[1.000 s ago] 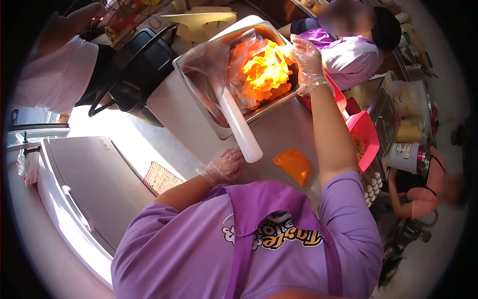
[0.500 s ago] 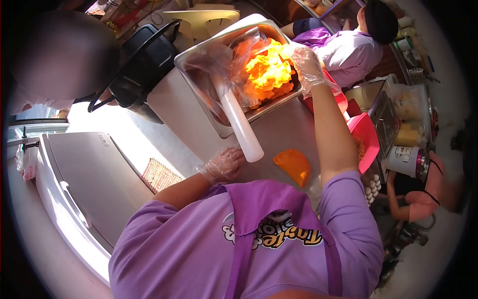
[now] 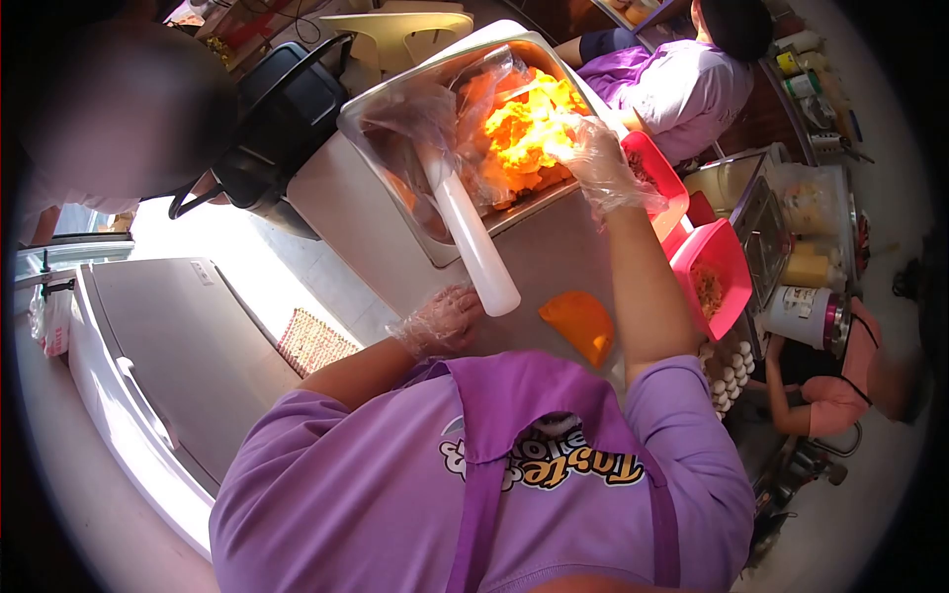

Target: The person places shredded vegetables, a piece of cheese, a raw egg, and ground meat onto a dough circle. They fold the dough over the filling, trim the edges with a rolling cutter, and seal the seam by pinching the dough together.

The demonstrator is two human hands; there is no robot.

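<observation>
Two gloved hands, both mine. Right hand [image 3: 593, 163] is reached out over the steel tray [image 3: 435, 252] at the far side of the desk [image 3: 563, 262], fingers curled down onto the orange food [image 3: 524, 133] piled in the tray's right half; whether they actually pinch a piece I cannot tell, the glove and glare hide it. Clear plastic film [image 3: 415, 119] drapes over the tray's left half. Left hand [image 3: 440, 321] rests flat-ish on the near desk edge, loosely curled, holding nothing, just beside the near end of a white cylinder [image 3: 474, 247] that leans out of the tray toward me. Orange scraper-like piece [image 3: 581, 324] lies on the desk between my arms. Pink containers [image 3: 710, 277] sit right of my right forearm. Black bin [image 3: 282, 119] stands left of the tray. Another person in purple [image 3: 682, 84] is beyond the tray.
</observation>
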